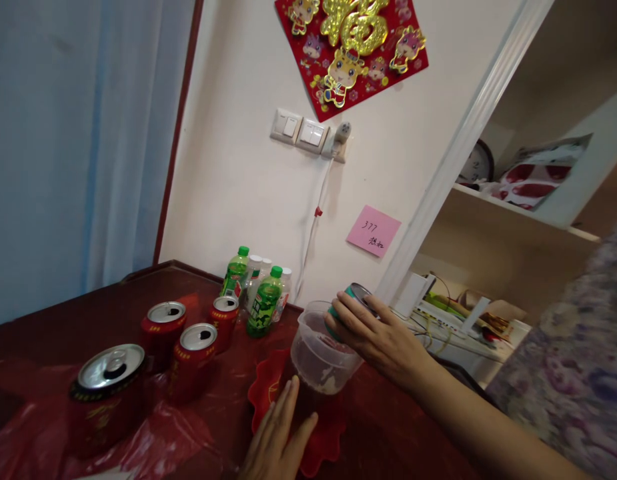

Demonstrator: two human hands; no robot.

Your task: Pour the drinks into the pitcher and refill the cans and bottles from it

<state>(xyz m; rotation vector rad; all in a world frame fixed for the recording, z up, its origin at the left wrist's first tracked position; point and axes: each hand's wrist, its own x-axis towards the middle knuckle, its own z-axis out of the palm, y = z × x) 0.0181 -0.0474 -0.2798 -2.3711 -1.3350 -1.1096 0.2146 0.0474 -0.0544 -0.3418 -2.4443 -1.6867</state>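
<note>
My right hand (371, 333) is wrapped round a teal can (349, 293) with a silver top. It holds the can at the rim of a clear plastic tub (315, 363), partly over its mouth. A little pale matter shows near the tub's bottom. Below the tub lies a red scalloped tray (324, 445). My left hand (278, 437) is low in front of the tub, over the tray's near left part, its fingers stretched out and nothing visible in them. Whether its fingertips touch anything I cannot tell.
Several opened red cans, such as a large one (108, 400), stand on the dark red table (223, 413) at left, by a crumpled red plastic bag (163, 437). Green-capped bottles (265, 303) stand against the wall. A white cord (308, 250) hangs behind them. Shelves (518, 217) are at right.
</note>
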